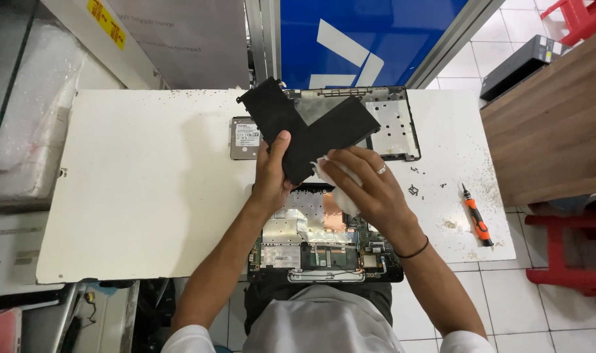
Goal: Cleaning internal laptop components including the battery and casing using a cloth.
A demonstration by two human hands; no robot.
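Right now the left hand [272,175] grips an L-shaped black battery pack [306,129] by its lower edge, thumb up across the face and fingers [280,145] wrapped behind, holding it tilted above the counter [148,189]; the right hand [363,186] presses a crumpled white cloth [340,195] against the pack's near corner, fingers curled down over the wad. Beneath both hands lies an opened laptop [317,252], its silver shielding and copper plate bared; beyond the fingertips sits the removed black bottom cover [396,124], and just past the left thumb a hard drive [244,138] lies flat. Well off to the right of the right hand a small orange screwdriver [476,216] rests near a scatter of loose screws [414,171].

To my eye the wiping would go best with the left grip kept firm and low, so the pack cannot swing; the cloth ought to travel along the flat face rather than dig at the edge; and the pack should stay clear of the bare board below, lest dust drop into it.
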